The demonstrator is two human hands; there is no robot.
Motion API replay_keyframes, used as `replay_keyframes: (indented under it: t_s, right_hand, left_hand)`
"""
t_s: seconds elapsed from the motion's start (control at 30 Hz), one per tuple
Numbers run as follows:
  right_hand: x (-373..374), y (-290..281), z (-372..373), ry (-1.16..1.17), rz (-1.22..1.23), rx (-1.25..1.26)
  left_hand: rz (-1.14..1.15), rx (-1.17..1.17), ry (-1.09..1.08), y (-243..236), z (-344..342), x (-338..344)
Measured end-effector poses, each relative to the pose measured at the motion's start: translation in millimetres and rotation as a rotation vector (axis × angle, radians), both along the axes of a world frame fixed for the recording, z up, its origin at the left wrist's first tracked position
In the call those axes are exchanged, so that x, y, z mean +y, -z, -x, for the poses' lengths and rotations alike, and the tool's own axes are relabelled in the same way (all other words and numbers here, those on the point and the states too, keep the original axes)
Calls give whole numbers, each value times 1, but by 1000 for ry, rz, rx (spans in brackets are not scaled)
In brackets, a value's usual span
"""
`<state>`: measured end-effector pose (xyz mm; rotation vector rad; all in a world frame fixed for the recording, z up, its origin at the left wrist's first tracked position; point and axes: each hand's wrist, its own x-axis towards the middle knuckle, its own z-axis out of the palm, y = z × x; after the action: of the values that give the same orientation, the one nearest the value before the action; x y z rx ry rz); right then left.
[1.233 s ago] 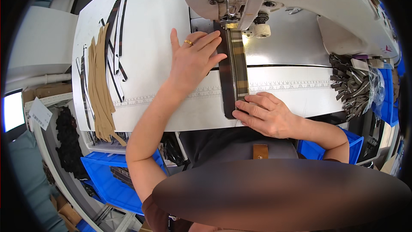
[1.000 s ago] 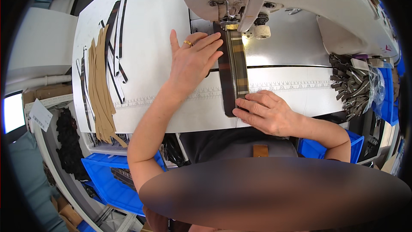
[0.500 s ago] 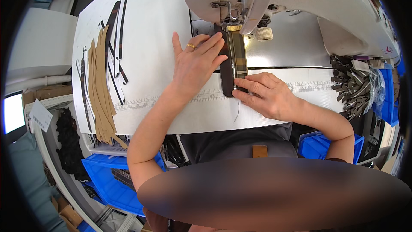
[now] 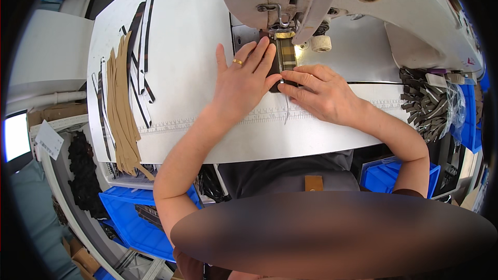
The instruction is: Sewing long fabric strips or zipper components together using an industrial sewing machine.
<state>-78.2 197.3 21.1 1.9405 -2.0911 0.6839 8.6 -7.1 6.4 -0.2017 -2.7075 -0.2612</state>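
Under the sewing machine (image 4: 254,0) head, on the bench (image 4: 223,140), lay the zipper strip (image 4: 287,57), plaid on its right, dark on its left. Left hand (image 4: 239,84): flat, palm down, fingers straight and a little spread, thumb out wide; fingertips pressed on the dark side, just short of the presser foot, thumb tip beside the strip's near end. Right hand (image 4: 329,97): fingers bent, close together, tips on the near end; couldn't tell whether the strip was pinched. Visible zipper ran between both sets of fingers. Loose thread (image 4: 287,110) trailed toward the person. Tan strips (image 4: 120,109) lay well left, dark bundle (image 4: 421,105) far right.
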Motion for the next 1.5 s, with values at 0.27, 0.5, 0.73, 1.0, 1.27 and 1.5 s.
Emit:
replay_keyframes:
  t_s: [0.27,0.5,0.73,1.0,1.27,1.5]
  right_hand:
    - [-11,3,19,2,42,34]
    - [-20,2,29,11,43,-1]
    - [-24,5,36,95,78,19]
    - [-23,4,34,159,115,63]
    - [-21,4,35,197,71,106]
    - [-24,8,34,206,91,117]
  left_hand:
    - [10,-22,-2,1,-1,-1]
    - [-39,-27,12,2,0,-6]
    - [-79,111,46,-1,11,-8]
    - [-48,148,57,6,20,-18]
    - [-108,93,79,-2,15,-20]
    - [-165,75,84,2,16,-22]
